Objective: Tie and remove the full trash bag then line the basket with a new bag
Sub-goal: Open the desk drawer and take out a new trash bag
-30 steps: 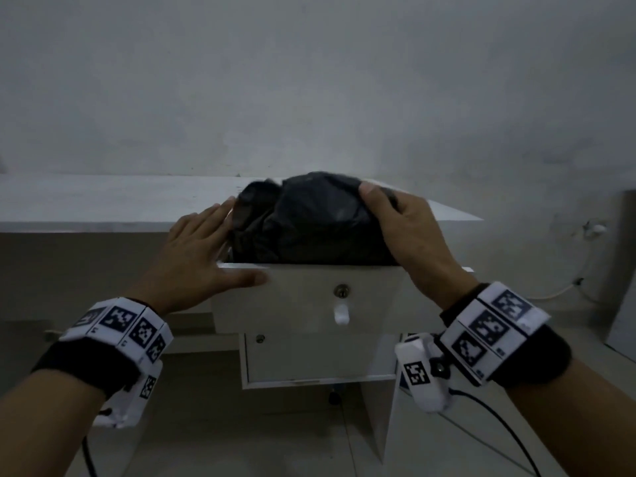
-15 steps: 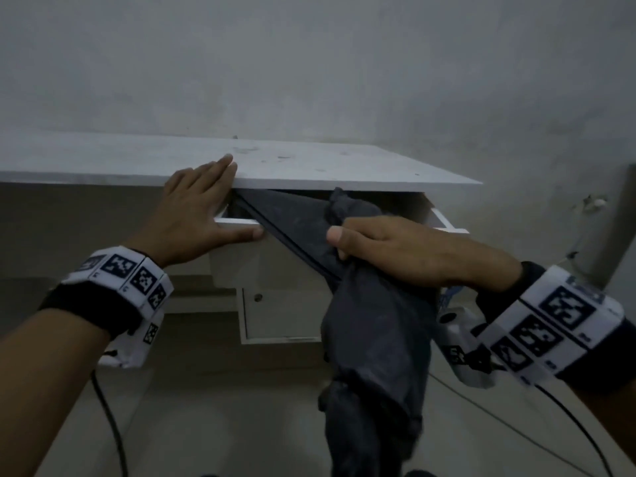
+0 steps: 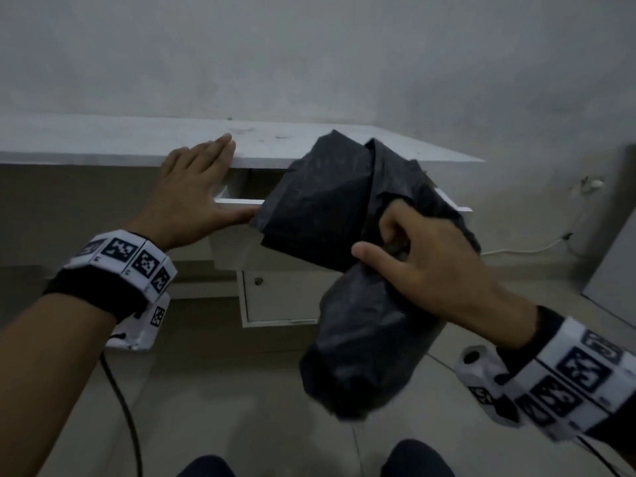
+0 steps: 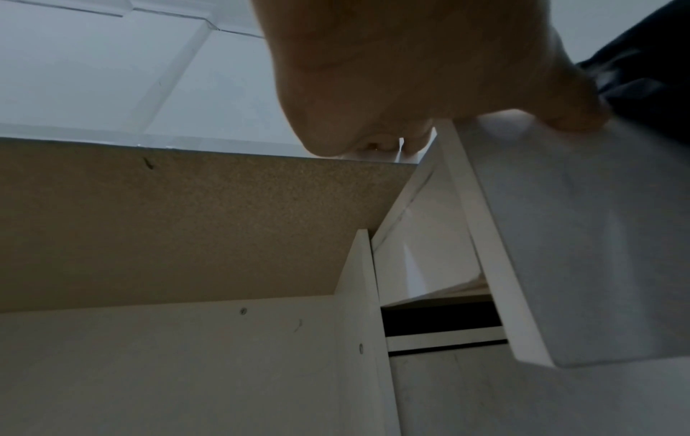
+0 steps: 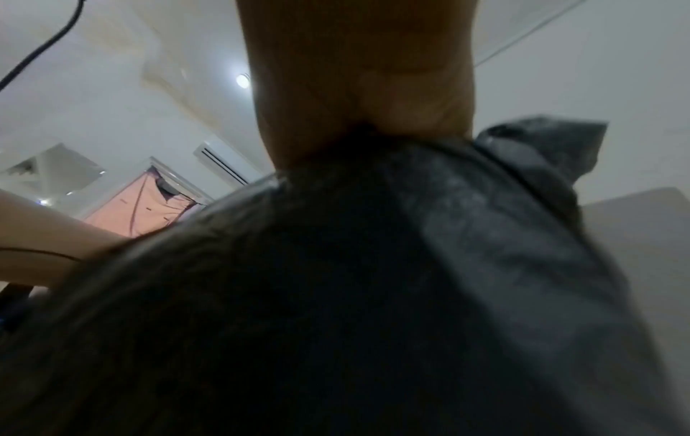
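A folded black trash bag (image 3: 330, 215) hangs in the air in front of the open white drawer (image 3: 237, 202), clear of it. My right hand (image 3: 413, 256) grips the bag at its middle, fingers curled into the plastic; the bag (image 5: 373, 295) fills the right wrist view. My left hand (image 3: 196, 194) lies flat with straight fingers on the drawer's left front corner, thumb along the front edge and fingertips at the desk top's edge. In the left wrist view the left hand (image 4: 429, 73) presses on the drawer front (image 4: 597, 236). No basket is in view.
A white desk top (image 3: 137, 139) runs along a grey wall. Below the drawer is a closed cabinet door (image 3: 278, 294) with a lock. A white cable (image 3: 537, 247) runs along the floor at the right wall. A black cord (image 3: 127, 425) trails from my left wrist.
My right hand has pulled the black bag out of the drawer and lifted it up and to the right. The left hand stays on the drawer's corner.
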`<state>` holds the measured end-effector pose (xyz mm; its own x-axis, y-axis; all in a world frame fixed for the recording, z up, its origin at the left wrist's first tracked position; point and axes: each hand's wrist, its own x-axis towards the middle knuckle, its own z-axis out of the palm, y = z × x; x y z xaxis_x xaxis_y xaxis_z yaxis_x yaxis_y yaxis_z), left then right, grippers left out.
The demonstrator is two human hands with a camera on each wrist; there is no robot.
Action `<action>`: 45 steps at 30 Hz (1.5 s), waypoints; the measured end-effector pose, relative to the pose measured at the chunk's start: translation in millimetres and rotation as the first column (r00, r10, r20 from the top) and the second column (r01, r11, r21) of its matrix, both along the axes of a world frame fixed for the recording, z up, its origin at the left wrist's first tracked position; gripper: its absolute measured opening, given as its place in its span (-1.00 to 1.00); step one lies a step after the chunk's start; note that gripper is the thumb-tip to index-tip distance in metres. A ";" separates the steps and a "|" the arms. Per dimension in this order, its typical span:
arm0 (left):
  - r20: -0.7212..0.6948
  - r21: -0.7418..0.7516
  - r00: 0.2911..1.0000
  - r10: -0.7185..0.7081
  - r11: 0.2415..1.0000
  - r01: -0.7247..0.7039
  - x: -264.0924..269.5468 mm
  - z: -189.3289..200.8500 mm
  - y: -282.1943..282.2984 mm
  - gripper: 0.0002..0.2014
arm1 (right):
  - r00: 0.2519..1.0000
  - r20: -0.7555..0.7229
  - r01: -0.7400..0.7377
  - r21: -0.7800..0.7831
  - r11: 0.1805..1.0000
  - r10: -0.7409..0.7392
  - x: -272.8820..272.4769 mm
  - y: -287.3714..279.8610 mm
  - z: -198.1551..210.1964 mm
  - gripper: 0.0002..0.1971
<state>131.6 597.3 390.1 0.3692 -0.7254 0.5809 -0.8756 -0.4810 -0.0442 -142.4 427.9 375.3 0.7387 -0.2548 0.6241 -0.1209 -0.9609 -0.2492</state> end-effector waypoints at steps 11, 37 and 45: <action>-0.024 -0.015 1.000 -0.009 1.000 0.009 -0.8 -0.8 -0.1 0.25 | 0.940 -0.013 0.320 -0.310 0.895 -0.341 43.0 -11.0 23.3 -0.29; -0.049 -0.162 0.998 -0.047 0.986 0.038 -1.0 3.9 -4.5 0.00 | 0.950 0.038 0.303 -0.343 0.889 -0.310 71.1 -12.3 -40.2 -0.70; -0.035 -0.202 0.998 -0.057 0.978 0.049 4.8 -1.8 -5.9 -0.09 | 0.929 -0.062 0.351 -0.157 0.923 -0.364 127.8 -40.1 -28.8 -0.58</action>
